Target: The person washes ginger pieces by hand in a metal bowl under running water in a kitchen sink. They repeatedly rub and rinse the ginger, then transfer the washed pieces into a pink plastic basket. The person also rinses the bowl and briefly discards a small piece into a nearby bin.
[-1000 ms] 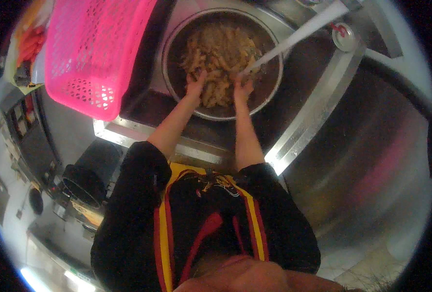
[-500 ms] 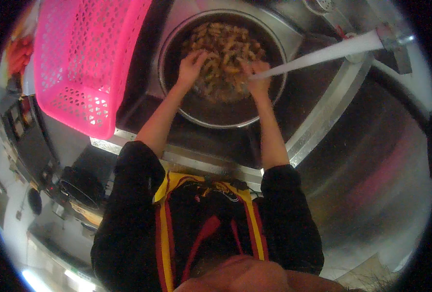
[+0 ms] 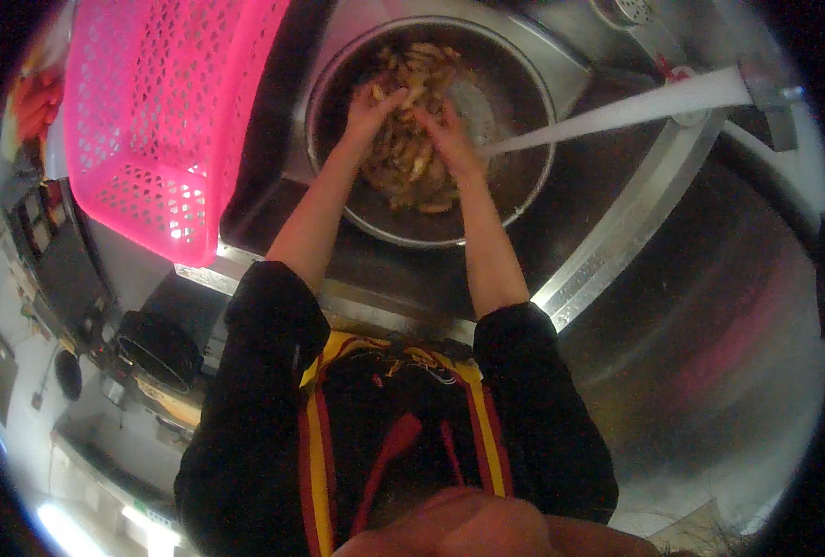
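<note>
A wide round metal basin (image 3: 521, 195) stands in the sink with dark water in it. Inside lies a heap of knobbly yellow-brown food pieces (image 3: 412, 165), whose exact kind is too blurred to tell. My left hand (image 3: 370, 111) is at the left of the heap, its thumb stretched over the pieces and its other fingers partly hidden. Facing it from the right, my right hand (image 3: 448, 137) has its fingers spread against the heap. Pieces lie between my two hands. A white stream of water (image 3: 617, 119) falls slantwise into the basin, just right of my right hand.
A pink perforated plastic basket (image 3: 148, 209) stands left of the basin. The sink's metal rim (image 3: 617, 232) curves along the right and front. A tap (image 3: 784, 96) is at the far right. A black pan (image 3: 160, 351) lies at the lower left.
My right hand has moved left toward my left hand, out of the water stream. The pieces have shifted left and bunched up, baring the basin's right side.
</note>
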`<state>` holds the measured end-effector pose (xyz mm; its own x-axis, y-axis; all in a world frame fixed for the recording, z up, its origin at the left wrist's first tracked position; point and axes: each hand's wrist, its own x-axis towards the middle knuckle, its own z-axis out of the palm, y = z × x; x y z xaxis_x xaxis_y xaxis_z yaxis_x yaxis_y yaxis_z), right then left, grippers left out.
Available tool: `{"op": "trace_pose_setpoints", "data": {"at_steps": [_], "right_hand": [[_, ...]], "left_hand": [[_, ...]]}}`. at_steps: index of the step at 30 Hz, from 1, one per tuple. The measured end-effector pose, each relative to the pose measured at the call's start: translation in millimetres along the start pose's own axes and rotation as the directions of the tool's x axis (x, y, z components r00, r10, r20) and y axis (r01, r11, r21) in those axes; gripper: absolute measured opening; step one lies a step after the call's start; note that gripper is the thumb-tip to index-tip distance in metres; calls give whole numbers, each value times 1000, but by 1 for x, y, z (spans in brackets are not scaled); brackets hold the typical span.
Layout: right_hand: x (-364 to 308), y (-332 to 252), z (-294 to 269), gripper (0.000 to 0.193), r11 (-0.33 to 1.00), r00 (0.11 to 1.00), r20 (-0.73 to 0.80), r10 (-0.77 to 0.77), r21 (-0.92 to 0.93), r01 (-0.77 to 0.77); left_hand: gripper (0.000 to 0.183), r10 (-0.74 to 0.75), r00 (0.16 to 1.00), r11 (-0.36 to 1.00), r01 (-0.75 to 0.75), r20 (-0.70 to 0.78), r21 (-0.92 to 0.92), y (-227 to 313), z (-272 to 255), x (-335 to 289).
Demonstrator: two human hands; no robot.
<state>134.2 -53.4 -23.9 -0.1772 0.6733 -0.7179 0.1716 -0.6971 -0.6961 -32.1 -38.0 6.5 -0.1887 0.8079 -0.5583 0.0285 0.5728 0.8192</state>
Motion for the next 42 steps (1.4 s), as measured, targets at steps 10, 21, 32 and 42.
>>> {"op": "trace_pose_setpoints", "data": {"at_steps": [10,21,32,42], "right_hand": [[-6,25,-53,53,722,773,-357,-525,-668,182],[12,97,2,55,908,991,-76,111,414,-70],[47,-33,-57,57,771,863,-126,-489,-526,359],[21,0,21,69,996,997,44,-70,52,68]], "left_hand": [[66,115,977,922,-37,-181,385,-11,-3,-26],[79,-292,934,952,305,206,-33,-31,-3,-17],[62,39,981,847,69,-190,528,-21,-12,-11],[66,-87,974,970,132,211,-205,-2,-12,-13]]}}
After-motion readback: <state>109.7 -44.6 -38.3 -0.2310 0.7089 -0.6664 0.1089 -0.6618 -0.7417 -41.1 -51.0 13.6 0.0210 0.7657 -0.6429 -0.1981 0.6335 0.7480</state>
